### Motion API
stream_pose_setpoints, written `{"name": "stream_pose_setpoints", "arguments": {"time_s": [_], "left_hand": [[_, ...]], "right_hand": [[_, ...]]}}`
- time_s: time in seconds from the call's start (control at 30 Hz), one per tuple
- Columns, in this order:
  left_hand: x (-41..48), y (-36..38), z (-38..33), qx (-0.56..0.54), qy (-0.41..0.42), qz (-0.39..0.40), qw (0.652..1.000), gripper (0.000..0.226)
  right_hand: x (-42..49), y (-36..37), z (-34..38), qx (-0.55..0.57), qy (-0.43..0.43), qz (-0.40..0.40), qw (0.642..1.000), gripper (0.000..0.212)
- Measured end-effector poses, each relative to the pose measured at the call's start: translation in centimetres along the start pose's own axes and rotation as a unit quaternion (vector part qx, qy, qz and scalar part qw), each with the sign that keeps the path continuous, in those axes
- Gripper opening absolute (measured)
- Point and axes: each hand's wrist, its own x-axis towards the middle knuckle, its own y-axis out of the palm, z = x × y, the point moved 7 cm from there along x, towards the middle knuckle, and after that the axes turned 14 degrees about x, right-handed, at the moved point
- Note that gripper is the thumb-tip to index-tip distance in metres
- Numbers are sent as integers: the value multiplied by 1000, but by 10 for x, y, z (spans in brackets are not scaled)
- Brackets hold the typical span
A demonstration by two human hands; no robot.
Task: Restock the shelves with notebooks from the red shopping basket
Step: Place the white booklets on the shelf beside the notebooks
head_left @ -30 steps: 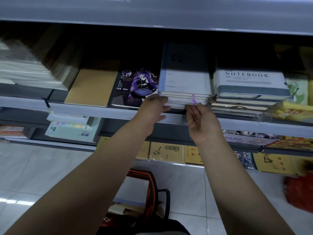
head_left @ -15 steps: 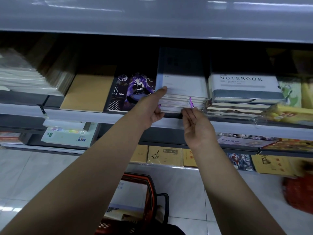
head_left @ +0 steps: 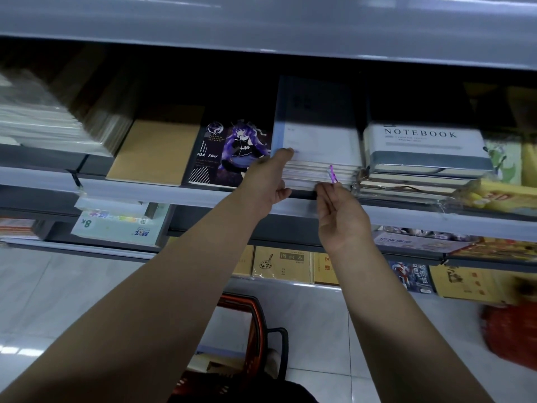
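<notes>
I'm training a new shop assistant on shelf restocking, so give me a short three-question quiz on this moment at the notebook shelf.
1. True or false: the left hand grips the left front corner of the stack of white notebooks.
2. Multiple choice: what do the right hand's fingertips pinch? A) a yellow pack B) the purple ribbon hanging from the stack C) the basket handle
3. Fill in: the cover lying directly left of the stack shows a purple-haired figure and the words "FOR ___".

Key: 1 true; 2 B; 3 YOU.
</notes>
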Motion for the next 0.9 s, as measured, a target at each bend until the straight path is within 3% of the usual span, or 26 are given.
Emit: {"name": "stream_pose_setpoints", "arguments": {"time_s": [0.33, 0.57, 0.77, 0.9], "left_hand": [[-4, -1, 3, -13, 16, -3, 1000, 15], [-6, -2, -1, 68, 2, -26, 997, 26], [-13, -7, -13, 198, 97, -106, 970, 38], [-17, -11, -17, 210, 148, -127, 958, 27]], "right_hand": [[-7, 4, 0, -23, -23, -19, 999, 10], [-11, 12, 4, -54, -18, -41, 998, 19], [-11, 14, 11, -78, -16, -58, 995, 13], [-14, 20, 14, -47, -4, -41, 998, 12]]}}
